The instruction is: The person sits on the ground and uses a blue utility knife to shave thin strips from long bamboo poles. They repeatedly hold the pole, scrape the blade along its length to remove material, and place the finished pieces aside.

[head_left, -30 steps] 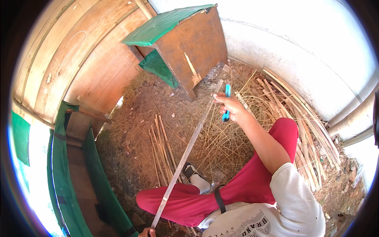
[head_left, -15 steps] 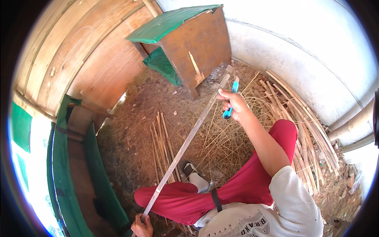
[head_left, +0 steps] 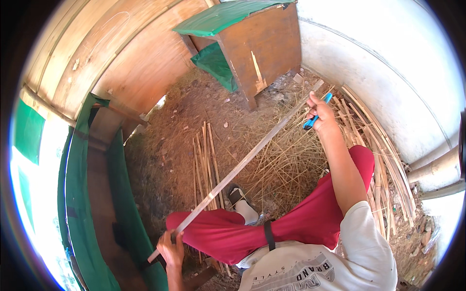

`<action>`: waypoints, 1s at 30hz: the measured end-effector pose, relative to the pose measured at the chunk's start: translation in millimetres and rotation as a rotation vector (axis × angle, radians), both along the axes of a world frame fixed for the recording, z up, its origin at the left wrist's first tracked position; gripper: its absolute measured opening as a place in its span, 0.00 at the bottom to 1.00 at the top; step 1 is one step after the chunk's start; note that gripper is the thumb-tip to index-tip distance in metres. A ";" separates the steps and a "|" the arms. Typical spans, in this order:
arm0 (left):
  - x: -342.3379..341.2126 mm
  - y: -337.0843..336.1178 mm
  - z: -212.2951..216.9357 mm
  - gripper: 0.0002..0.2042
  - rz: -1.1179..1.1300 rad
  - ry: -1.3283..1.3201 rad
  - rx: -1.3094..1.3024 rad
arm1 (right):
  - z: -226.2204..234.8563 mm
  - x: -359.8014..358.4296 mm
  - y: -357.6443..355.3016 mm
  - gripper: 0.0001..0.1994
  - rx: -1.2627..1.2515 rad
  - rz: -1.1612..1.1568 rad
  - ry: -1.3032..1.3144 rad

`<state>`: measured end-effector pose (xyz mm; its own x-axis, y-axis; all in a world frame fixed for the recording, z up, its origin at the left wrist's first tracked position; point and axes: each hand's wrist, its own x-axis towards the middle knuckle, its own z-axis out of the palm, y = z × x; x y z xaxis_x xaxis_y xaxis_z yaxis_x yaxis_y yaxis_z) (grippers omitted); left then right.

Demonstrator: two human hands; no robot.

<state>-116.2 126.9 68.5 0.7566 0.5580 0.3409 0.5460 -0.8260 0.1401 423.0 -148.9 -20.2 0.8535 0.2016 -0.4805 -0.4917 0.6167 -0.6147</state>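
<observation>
Wooden strip (head_left: 242, 165): runs diagonally from lower left, over the red trouser leg (head_left: 206, 232), away from the body. Likely light and fairly stiff, with slight flex; edges may splinter. Best hold: near both ends, on the flat faces. Left hand (head_left: 171, 249): fingers closed around the strip, short of its near end. Right hand (head_left: 321, 112): curled around a blue cutter (head_left: 310, 122), thumb side against the strip near its far end.
</observation>
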 end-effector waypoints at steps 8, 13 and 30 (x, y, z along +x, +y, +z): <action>84.1 33.2 5.3 0.13 -0.090 -0.229 -0.061 | 6.6 29.9 -39.4 0.14 0.065 -0.176 -0.025; 124.1 30.9 11.1 0.13 -0.174 -0.278 0.047 | 16.3 29.6 -51.7 0.15 0.043 -0.262 -0.037; 137.6 20.5 20.0 0.12 -0.165 -0.342 -0.158 | 27.4 -50.3 12.1 0.13 0.009 0.083 -0.178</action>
